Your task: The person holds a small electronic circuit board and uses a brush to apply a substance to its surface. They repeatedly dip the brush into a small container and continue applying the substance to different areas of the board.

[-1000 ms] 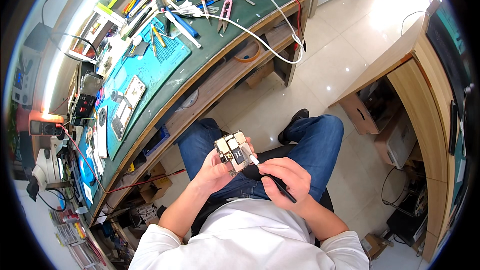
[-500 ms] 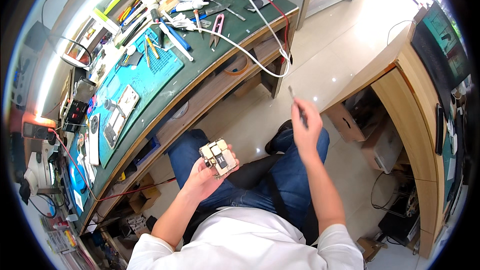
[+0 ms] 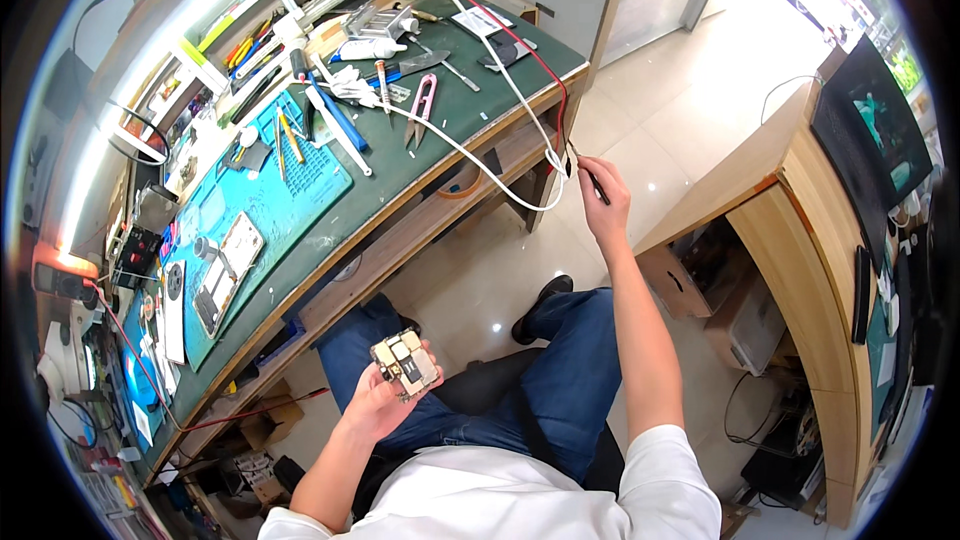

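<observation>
Above my lap, my left hand (image 3: 376, 406) is closed around a small phone circuit board (image 3: 409, 364), holding it by its edges. Pale metal shields and a dark chip face up on it. Farther forward and to the right, my right hand (image 3: 610, 208) grips a slim dark pen-like tool (image 3: 597, 186). The tool's tip points away from me, close to a hanging loop of white cable (image 3: 530, 207); whether they touch I cannot tell. Its exact kind is too small to make out.
On the green workbench (image 3: 330, 225) to the left lie a blue mat (image 3: 325, 183), an opened phone (image 3: 226, 275), pink-handled scissors (image 3: 422, 110) and several hand tools. A red cable (image 3: 540, 60) hangs over its far edge. A wooden desk (image 3: 800, 270) with a monitor stands right.
My right hand has moved forward with the tool, its arm stretching out more. The board has stayed in my left hand. The whole view has shifted slightly.
</observation>
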A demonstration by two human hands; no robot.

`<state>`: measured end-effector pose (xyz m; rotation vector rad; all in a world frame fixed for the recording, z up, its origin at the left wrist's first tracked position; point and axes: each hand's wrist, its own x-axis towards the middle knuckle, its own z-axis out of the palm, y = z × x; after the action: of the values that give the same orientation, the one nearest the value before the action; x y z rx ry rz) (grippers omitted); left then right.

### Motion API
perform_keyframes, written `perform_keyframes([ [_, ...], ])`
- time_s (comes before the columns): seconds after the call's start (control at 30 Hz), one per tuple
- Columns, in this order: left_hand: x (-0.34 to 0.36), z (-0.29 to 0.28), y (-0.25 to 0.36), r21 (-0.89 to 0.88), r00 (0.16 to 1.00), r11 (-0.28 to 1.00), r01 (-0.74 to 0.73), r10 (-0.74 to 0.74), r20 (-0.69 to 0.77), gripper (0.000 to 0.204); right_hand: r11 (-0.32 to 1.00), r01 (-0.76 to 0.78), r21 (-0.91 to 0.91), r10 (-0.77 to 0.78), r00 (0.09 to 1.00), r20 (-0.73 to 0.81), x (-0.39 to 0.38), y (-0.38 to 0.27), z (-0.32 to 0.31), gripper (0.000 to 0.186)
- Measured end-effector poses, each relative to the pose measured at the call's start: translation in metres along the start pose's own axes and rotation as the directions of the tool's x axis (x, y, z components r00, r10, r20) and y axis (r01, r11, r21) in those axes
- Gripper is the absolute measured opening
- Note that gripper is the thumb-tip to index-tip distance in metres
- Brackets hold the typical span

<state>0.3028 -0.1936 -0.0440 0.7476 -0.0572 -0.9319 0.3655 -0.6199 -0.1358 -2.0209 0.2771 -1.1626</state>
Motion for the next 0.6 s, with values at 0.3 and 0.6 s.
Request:
perform_keyframes([
  [0.3, 0.020, 0.014, 0.003, -0.104, 0.982, 0.991, 0.089, -0.071, 0.173, 0.084, 0.965, -0.218, 0.149, 0.222, 0.975, -0.007, -0.002, -0.032, -0.020, 0.014],
  [0.6, 0.019, 0.011, 0.008, -0.111, 0.987, 0.994, 0.018, 0.000, 0.161, 0.085, 0.892, 0.069, 0.447, -0.234, 0.916, 0.326, -0.107, -0.245, -0.072, 0.021],
])
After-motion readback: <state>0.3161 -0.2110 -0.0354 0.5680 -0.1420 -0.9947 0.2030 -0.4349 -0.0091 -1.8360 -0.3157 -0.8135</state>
